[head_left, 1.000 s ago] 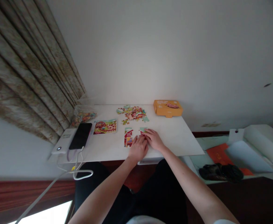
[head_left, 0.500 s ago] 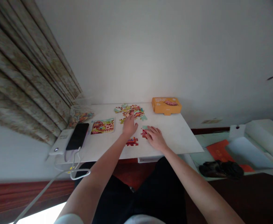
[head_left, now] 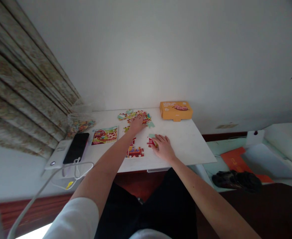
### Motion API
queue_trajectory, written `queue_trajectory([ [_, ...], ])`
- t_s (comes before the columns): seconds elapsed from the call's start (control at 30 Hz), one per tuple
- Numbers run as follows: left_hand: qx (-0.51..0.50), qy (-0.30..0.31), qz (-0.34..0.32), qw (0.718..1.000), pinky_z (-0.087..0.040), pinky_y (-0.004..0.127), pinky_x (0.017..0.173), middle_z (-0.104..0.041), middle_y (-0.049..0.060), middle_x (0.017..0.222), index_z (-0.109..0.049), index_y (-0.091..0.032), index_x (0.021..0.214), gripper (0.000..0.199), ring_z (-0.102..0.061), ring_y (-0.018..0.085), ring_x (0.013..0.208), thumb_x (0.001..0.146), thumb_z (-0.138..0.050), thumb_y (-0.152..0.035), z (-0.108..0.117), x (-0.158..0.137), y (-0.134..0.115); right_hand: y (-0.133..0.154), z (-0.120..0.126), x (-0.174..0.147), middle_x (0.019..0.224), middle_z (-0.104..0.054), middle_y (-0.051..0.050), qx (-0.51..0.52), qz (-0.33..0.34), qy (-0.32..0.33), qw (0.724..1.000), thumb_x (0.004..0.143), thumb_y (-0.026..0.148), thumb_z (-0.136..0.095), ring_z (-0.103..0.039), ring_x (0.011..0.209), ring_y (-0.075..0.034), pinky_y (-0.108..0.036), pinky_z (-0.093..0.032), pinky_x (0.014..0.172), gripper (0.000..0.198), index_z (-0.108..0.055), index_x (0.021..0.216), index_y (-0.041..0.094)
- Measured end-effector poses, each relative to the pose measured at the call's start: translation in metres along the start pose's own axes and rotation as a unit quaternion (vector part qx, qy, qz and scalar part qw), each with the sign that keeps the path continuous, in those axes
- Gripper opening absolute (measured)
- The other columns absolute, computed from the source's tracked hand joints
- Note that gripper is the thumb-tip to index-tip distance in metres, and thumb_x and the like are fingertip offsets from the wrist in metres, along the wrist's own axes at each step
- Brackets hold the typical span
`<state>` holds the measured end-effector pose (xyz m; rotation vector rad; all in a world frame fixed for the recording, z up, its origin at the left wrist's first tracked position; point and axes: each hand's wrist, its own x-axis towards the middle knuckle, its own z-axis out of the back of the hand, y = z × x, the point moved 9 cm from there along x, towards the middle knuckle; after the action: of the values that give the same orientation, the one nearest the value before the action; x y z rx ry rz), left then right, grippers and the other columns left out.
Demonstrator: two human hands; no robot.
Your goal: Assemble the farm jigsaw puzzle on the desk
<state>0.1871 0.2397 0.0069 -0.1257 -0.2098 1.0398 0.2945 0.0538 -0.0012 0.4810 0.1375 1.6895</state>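
Note:
My left hand (head_left: 137, 124) reaches into a loose heap of jigsaw puzzle pieces (head_left: 129, 113) near the wall, its fingers stretched out over them. A few joined pieces with a red vehicle picture (head_left: 135, 151) lie in front of me, partly covered by my left forearm. To their right, my right hand (head_left: 163, 146) rests on the table, thumb and fingers around a puzzle piece with a red and pale green print (head_left: 150, 140); part of it is hidden by the fingers. The picture card (head_left: 104, 135), showing a farm scene, lies left of my left arm.
An orange puzzle box (head_left: 176, 111) stands at the back right of the white table (head_left: 185, 142). At the left are a black phone (head_left: 76, 148) with a white cable and a clear bag of pieces (head_left: 81, 124). Right of the table, dark items (head_left: 237, 181) lie on a lower surface.
My left hand has moved further into the heap, its fingers now over the pieces. My right thumb has drawn in beside the piece under that hand. The view has shifted slightly.

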Motion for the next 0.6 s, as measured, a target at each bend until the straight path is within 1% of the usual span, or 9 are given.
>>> queue_trajectory([
  [0.13, -0.014, -0.011, 0.017, 1.0, -0.034, 0.052, 0.116, -0.058, 0.018, 0.147, -0.055, -0.019, 0.144, 0.049, -0.053, 0.035, 0.136, 0.097, -0.06, -0.033, -0.002, 0.002, 0.003, 0.001, 0.001, 0.0, 0.148, -0.059, -0.012, -0.003, -0.001, 0.001, 1.0, 0.101, 0.041, -0.052, -0.05, 0.138, -0.031, -0.057, -0.029, 0.12, 0.037, -0.068, 0.131, 0.025],
  [0.23, -0.019, -0.015, 0.026, 0.999, -0.035, 0.054, 0.115, -0.062, 0.017, 0.142, -0.057, -0.018, 0.142, 0.047, -0.056, 0.034, 0.133, 0.095, -0.061, -0.025, 0.002, 0.004, 0.001, 0.001, 0.001, 0.001, 0.148, -0.059, -0.012, -0.007, -0.002, 0.004, 1.0, 0.101, 0.04, -0.053, -0.051, 0.138, -0.031, -0.056, -0.029, 0.12, 0.037, -0.068, 0.131, 0.024],
  [0.33, -0.032, -0.025, 0.006, 0.999, -0.035, 0.053, 0.116, -0.065, 0.015, 0.139, -0.057, -0.02, 0.142, 0.051, -0.058, 0.033, 0.131, 0.092, -0.065, -0.023, 0.013, 0.003, -0.005, 0.002, 0.002, 0.001, 0.148, -0.059, -0.012, -0.013, -0.001, 0.006, 1.0, 0.102, 0.041, -0.052, -0.051, 0.138, -0.031, -0.057, -0.03, 0.119, 0.037, -0.068, 0.131, 0.024],
  [0.4, -0.062, -0.038, -0.014, 0.997, -0.039, 0.049, 0.115, -0.067, 0.013, 0.136, -0.06, -0.019, 0.139, 0.05, -0.06, 0.032, 0.128, 0.09, -0.066, -0.022, 0.022, -0.002, -0.006, 0.003, 0.003, 0.001, 0.149, -0.059, -0.013, -0.014, 0.003, 0.005, 1.0, 0.102, 0.041, -0.052, -0.051, 0.138, -0.031, -0.057, -0.03, 0.119, 0.037, -0.068, 0.131, 0.024],
  [0.5, -0.135, -0.043, -0.05, 0.989, -0.047, 0.04, 0.108, -0.071, 0.012, 0.127, -0.066, -0.017, 0.13, 0.043, -0.065, 0.028, 0.12, 0.087, -0.068, -0.021, 0.03, -0.024, 0.0, 0.003, 0.004, 0.0, 0.149, -0.058, -0.013, -0.012, 0.009, 0.004, 1.0, 0.102, 0.041, -0.052, -0.051, 0.139, -0.03, -0.057, -0.031, 0.119, 0.038, -0.067, 0.131, 0.023],
  [0.6, -0.168, -0.026, -0.073, 0.983, -0.051, 0.036, 0.103, -0.074, 0.008, 0.118, -0.071, -0.019, 0.12, 0.037, -0.068, 0.025, 0.112, 0.083, -0.07, -0.021, 0.028, -0.064, 0.013, 0.002, 0.002, -0.001, 0.149, -0.059, -0.013, -0.008, 0.01, 0.009, 1.0, 0.102, 0.041, -0.051, -0.05, 0.14, -0.031, -0.058, -0.03, 0.12, 0.039, -0.067, 0.132, 0.023],
])
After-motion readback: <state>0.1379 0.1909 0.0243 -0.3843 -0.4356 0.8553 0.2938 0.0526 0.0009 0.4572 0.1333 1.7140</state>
